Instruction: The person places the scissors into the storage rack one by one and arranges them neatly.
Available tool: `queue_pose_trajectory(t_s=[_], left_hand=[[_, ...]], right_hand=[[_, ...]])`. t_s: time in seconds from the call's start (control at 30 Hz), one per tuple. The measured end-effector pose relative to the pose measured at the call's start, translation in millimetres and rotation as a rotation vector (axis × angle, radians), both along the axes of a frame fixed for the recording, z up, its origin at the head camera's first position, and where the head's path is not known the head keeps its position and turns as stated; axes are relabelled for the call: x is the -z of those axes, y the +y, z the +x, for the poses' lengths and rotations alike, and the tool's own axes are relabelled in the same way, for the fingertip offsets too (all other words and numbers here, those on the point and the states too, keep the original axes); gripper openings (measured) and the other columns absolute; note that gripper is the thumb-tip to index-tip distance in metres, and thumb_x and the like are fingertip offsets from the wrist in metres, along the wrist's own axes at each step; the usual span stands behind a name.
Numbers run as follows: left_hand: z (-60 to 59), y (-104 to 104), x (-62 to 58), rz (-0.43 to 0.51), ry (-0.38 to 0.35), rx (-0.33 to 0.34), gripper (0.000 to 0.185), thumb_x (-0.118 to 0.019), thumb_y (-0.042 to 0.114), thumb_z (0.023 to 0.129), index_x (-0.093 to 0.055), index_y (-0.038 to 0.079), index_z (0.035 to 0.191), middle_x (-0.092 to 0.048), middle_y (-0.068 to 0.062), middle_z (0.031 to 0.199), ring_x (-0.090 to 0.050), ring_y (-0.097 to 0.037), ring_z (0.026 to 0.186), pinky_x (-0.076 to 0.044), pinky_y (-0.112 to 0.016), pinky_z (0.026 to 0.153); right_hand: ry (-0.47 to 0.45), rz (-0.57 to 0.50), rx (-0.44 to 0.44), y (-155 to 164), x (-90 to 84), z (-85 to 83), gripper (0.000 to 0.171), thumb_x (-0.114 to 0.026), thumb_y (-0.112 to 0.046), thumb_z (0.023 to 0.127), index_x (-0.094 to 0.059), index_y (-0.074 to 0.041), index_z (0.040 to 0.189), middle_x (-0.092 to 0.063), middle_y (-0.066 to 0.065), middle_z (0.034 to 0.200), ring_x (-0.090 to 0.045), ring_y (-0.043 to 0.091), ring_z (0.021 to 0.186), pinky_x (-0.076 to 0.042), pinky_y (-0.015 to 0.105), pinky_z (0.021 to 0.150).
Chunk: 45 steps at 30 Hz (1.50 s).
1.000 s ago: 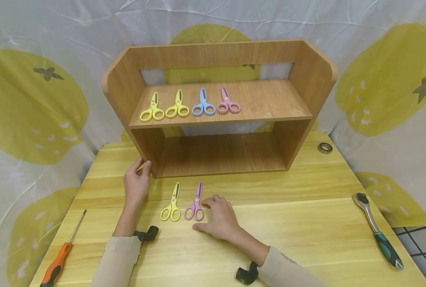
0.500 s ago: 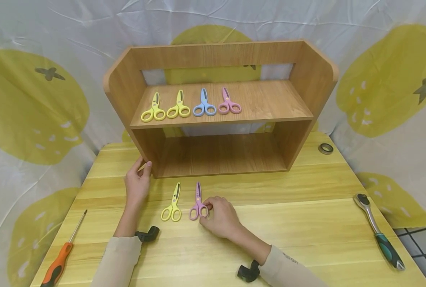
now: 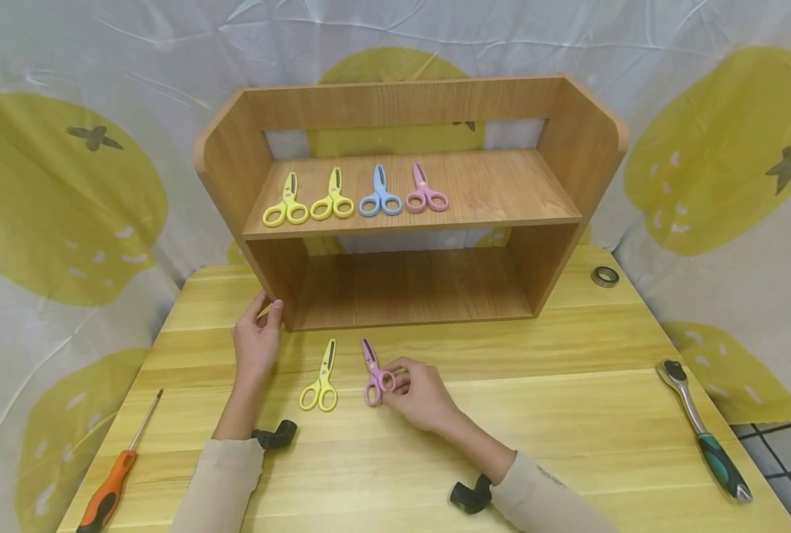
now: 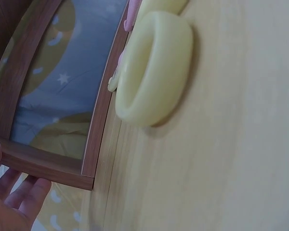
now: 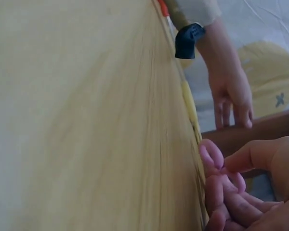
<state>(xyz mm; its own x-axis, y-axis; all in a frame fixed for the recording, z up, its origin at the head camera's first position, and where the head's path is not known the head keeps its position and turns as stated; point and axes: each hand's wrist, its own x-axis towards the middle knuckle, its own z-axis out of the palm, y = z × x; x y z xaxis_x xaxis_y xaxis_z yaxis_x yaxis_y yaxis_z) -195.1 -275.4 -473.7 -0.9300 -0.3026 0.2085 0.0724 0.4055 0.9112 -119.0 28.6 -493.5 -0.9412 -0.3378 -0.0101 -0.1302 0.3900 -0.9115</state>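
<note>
Scissors, purple, before the shelf — your right hand, fingertips closed, pinches one handle loop; your left hand grips the shelf's side.
Held by one loop, they could swivel into the yellow scissors — against the earlier frame, handles sit farther right, blades lean left.

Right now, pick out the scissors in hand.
The purple scissors before the shelf: the right hand grips their handle; the yellow scissors beside them and the four shelved pairs lie unheld.
</note>
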Motion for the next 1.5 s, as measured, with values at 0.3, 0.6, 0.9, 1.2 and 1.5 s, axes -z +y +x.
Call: queue_pose_trajectory(t_s=[0.3,0.6,0.9,1.2,1.5], left_hand=[[-0.3,0,1.4,-0.007,-0.008,0.000,0.049,-0.056,0.040,0.106,-0.052,0.027,0.153,-0.060,-0.008,0.148,-0.068,-0.032,0.124,-0.060,-0.032,0.098],[-0.8,-2,1.7,-0.005,-0.012,-0.003,0.050,-0.056,0.043,0.105,-0.052,0.028,0.153,-0.060,-0.007,0.149,-0.068,-0.030,0.123,-0.060,-0.023,0.093],[-0.6,-2,-0.4,-0.004,-0.029,-0.001,0.051,-0.055,0.042,0.105,-0.051,0.027,0.153,-0.059,-0.008,0.149,-0.067,-0.031,0.124,-0.060,-0.025,0.095],[1.4,-2,-1.1,0.002,-0.035,0.010,0.050,-0.055,0.041,0.106,-0.052,0.026,0.153,-0.058,-0.009,0.150,-0.067,-0.032,0.125,-0.059,-0.025,0.096],[-0.1,-1,-1.2,0.016,-0.047,0.003,0.051,-0.056,0.042,0.105,-0.052,0.025,0.153,-0.059,-0.008,0.150,-0.067,-0.032,0.125,-0.060,-0.027,0.097]], right_hand=[[-0.031,-0.057,0.011,10,-6.1,0.2,0.038,-0.075,-0.011,0.087,-0.069,-0.007,0.124,-0.075,-0.003,0.085,-0.069,0.012,0.077,-0.060,0.025,0.065],[0.041,-0.144,0.011,23,-47.3,7.4,0.038,-0.078,-0.010,0.086,-0.071,-0.011,0.123,-0.077,-0.001,0.089,-0.064,0.014,0.075,-0.055,0.021,0.065],[0.268,-0.336,-0.067,54,-102.0,12.5,0.038,-0.079,-0.001,0.087,-0.069,-0.006,0.124,-0.076,0.008,0.091,-0.064,0.012,0.079,-0.056,0.022,0.072],[0.405,-0.359,0.005,90,-147.6,-9.4,0.041,-0.074,0.006,0.091,-0.066,0.001,0.131,-0.076,0.016,0.104,-0.072,0.013,0.092,-0.062,0.023,0.082],[0.486,-0.383,0.161,125,-185.8,-53.2,0.038,-0.069,0.005,0.094,-0.065,0.005,0.132,-0.077,0.000,0.099,-0.069,0.006,0.088,-0.057,0.016,0.075]])
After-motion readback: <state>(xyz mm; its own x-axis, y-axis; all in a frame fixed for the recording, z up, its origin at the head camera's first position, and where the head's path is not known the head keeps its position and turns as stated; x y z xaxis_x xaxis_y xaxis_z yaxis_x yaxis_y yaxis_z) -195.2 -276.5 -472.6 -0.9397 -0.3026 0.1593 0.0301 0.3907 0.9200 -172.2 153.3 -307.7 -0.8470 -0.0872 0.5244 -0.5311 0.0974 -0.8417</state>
